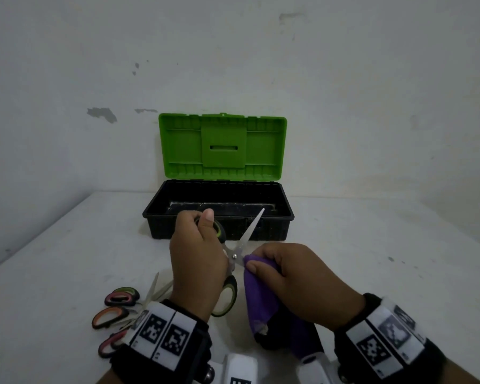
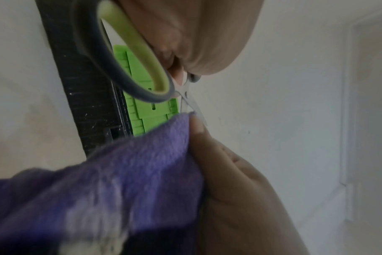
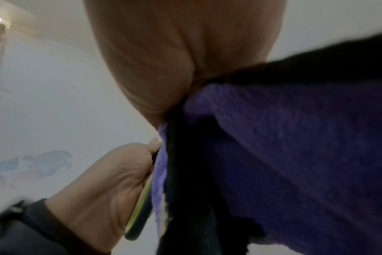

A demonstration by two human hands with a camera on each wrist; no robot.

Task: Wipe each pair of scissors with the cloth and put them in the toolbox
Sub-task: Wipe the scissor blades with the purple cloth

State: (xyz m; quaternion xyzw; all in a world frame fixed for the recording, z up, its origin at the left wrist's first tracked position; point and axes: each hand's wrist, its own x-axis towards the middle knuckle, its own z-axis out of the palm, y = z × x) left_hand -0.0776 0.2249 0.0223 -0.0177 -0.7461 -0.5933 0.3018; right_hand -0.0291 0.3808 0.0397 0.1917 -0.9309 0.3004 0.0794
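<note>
My left hand (image 1: pixel 197 245) grips a pair of scissors (image 1: pixel 241 242) with black-and-green handles, held above the table in front of the toolbox. Their blades are spread; one points up and to the right. My right hand (image 1: pixel 275 270) pinches a purple cloth (image 1: pixel 257 300) around the other blade, just past the pivot. The left wrist view shows the scissors' handle loop (image 2: pixel 129 51) and the cloth (image 2: pixel 120 172) under the right thumb (image 2: pixel 207 146). The cloth (image 3: pixel 294 138) fills much of the right wrist view, beside the left hand (image 3: pixel 103 186). The black toolbox (image 1: pixel 161 225) is open, its green lid (image 1: pixel 222 146) upright.
More pairs of scissors (image 1: pixel 117 309) with pink, orange and green handles lie on the white table (image 1: pixel 372 259) near the front left, just beside my left wrist. The toolbox stands against the back wall. The table's left edge runs diagonally at the left.
</note>
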